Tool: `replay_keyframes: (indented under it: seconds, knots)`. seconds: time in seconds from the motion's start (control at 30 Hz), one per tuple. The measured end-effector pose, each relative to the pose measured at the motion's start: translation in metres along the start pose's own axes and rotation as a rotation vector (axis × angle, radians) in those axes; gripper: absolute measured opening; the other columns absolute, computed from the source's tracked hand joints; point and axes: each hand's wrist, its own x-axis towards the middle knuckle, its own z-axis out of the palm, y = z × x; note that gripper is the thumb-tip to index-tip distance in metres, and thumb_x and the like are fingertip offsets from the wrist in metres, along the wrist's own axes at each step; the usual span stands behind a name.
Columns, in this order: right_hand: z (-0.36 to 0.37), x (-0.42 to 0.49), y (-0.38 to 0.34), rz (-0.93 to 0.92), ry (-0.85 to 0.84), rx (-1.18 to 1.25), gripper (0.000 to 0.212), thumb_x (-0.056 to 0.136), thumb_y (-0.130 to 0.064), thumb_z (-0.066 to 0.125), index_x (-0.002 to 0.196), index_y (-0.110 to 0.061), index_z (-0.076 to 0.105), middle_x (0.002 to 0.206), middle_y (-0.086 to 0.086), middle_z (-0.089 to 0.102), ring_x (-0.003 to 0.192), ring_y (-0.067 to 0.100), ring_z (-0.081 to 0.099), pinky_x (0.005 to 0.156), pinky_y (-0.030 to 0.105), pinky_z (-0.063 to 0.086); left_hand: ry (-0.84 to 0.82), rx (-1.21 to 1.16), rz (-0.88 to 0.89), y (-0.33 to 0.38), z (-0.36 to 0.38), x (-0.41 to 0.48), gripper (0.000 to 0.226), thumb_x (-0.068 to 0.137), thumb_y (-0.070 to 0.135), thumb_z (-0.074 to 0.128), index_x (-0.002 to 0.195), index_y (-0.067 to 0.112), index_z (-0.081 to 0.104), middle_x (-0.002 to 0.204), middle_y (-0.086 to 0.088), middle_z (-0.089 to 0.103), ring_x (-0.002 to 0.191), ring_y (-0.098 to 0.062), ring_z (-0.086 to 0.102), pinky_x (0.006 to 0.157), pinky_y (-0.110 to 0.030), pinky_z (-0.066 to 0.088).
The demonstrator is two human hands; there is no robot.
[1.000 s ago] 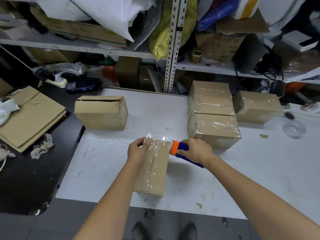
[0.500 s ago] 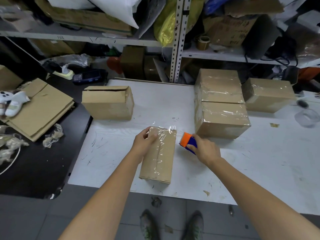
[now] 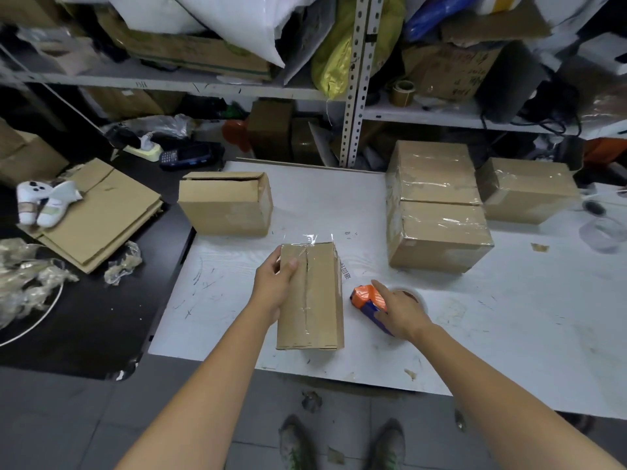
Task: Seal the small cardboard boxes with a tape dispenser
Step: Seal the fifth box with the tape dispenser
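Head view: a small cardboard box (image 3: pixel 317 300) is seen lying lengthwise on the near part of a white table (image 3: pixel 509 317), its long axis running away from the person. Clear tape is laid along its top seam, and a loose tail of tape (image 3: pixel 314 238) is seen sticking out past its far end. The box is held at its far left corner by the left hand (image 3: pixel 274 288), with the thumb pressed on the top face and the fingers wrapped down the left side.

Just right of the box, apart from it, an orange and blue tape dispenser (image 3: pixel 368 300) is seen lying low on the table. It is covered by the right hand (image 3: pixel 400 312), whose fingers are curled over the handle and the tape roll, with the index finger stretched towards the orange head.

An open-topped box (image 3: pixel 225 205) is placed on the far left of the table, well apart from the held box. On the right, 2 taped boxes (image 3: pixel 437 212) are set touching, 1 behind the other, and a third taped box (image 3: pixel 529 189) is placed just beside them. Flattened cardboard (image 3: pixel 101 212) is laid on a black surface (image 3: pixel 84 317) to the left.
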Motion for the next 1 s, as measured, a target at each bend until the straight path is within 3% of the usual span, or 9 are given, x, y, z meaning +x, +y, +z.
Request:
replay_keyframes:
  seconds: [0.07, 0.17, 0.3, 0.4, 0.57, 0.73, 0.87, 1.0]
  knots:
    - [-0.021, -0.007, -0.004, 0.005, 0.127, -0.001, 0.06, 0.099, -0.039, 0.048, 0.154, -0.031, 0.026, 0.13, 0.012, 0.057, 0.116, 0.03, 0.056, 0.091, 0.039, 0.048, -0.011, -0.006, 0.047, 0.011, 0.001, -0.006, 0.024, 0.098, 0.017, 0.058, 0.118, 0.028, 0.067, 0.115, -0.004, 0.072, 0.095, -0.019, 0.07, 0.082, -0.039, 0.06]
    - [-0.066, -0.021, -0.033, -0.095, 0.301, 0.333, 0.051, 0.101, -0.048, 0.043, 0.148, -0.028, 0.043, 0.133, 0.006, 0.055, 0.115, 0.021, 0.057, 0.097, 0.036, 0.045, -0.006, -0.011, 0.095, 0.033, 0.006, -0.013, 0.035, 0.096, 0.023, 0.063, 0.13, 0.031, 0.061, 0.122, 0.004, 0.069, 0.109, -0.018, 0.067, 0.089, -0.041, 0.058]
    - [-0.122, -0.042, -0.094, -0.3, 0.262, 0.648, 0.058, 0.103, -0.051, 0.037, 0.154, -0.025, 0.03, 0.148, -0.004, 0.041, 0.13, 0.015, 0.045, 0.111, 0.032, 0.034, -0.025, 0.007, 0.204, 0.062, 0.023, -0.026, 0.028, 0.098, 0.022, 0.06, 0.123, 0.031, 0.064, 0.116, 0.007, 0.071, 0.108, -0.016, 0.067, 0.089, -0.037, 0.058]
    - [-0.14, -0.054, -0.114, -0.36, 0.291, 0.672, 0.052, 0.105, -0.035, 0.043, 0.151, -0.014, 0.032, 0.133, -0.007, 0.044, 0.122, 0.007, 0.042, 0.105, 0.022, 0.031, -0.022, 0.019, 0.233, 0.078, 0.029, -0.037, 0.032, 0.098, 0.023, 0.06, 0.129, 0.032, 0.06, 0.118, 0.009, 0.07, 0.109, -0.014, 0.065, 0.085, -0.034, 0.059]
    - [-0.154, -0.054, -0.106, -0.369, 0.258, 0.799, 0.049, 0.103, -0.04, 0.045, 0.149, -0.027, 0.035, 0.144, -0.008, 0.047, 0.128, 0.013, 0.05, 0.109, 0.039, 0.043, -0.019, 0.046, 0.253, 0.099, 0.027, -0.047, 0.056, 0.092, 0.033, 0.068, 0.143, 0.035, 0.046, 0.133, 0.008, 0.06, 0.119, -0.013, 0.059, 0.089, -0.038, 0.058]
    - [-0.169, -0.059, -0.099, -0.414, 0.259, 0.938, 0.032, 0.103, -0.039, 0.047, 0.134, -0.036, 0.049, 0.132, -0.004, 0.058, 0.114, 0.014, 0.063, 0.094, 0.046, 0.055, -0.026, 0.178, 0.308, 0.128, 0.037, -0.052, 0.059, 0.093, 0.037, 0.064, 0.147, 0.038, 0.039, 0.135, 0.011, 0.048, 0.12, -0.011, 0.049, 0.073, -0.018, 0.052]
    - [-0.175, -0.058, -0.095, -0.457, 0.237, 0.933, 0.046, 0.099, -0.045, 0.05, 0.143, -0.039, 0.04, 0.14, -0.001, 0.056, 0.12, 0.016, 0.06, 0.099, 0.044, 0.053, -0.043, 0.215, 0.338, 0.137, 0.04, -0.051, 0.05, 0.094, 0.035, 0.064, 0.14, 0.042, 0.046, 0.134, 0.011, 0.044, 0.115, -0.008, 0.048, 0.083, -0.031, 0.058]
    - [-0.179, -0.062, -0.092, -0.494, 0.253, 0.922, 0.05, 0.101, -0.039, 0.048, 0.149, -0.042, 0.032, 0.146, -0.015, 0.041, 0.128, 0.012, 0.052, 0.102, 0.041, 0.051, -0.07, 0.185, 0.321, 0.139, 0.046, -0.05, 0.031, 0.093, 0.035, 0.064, 0.123, 0.039, 0.055, 0.131, 0.004, 0.056, 0.107, -0.01, 0.059, 0.079, -0.04, 0.062]
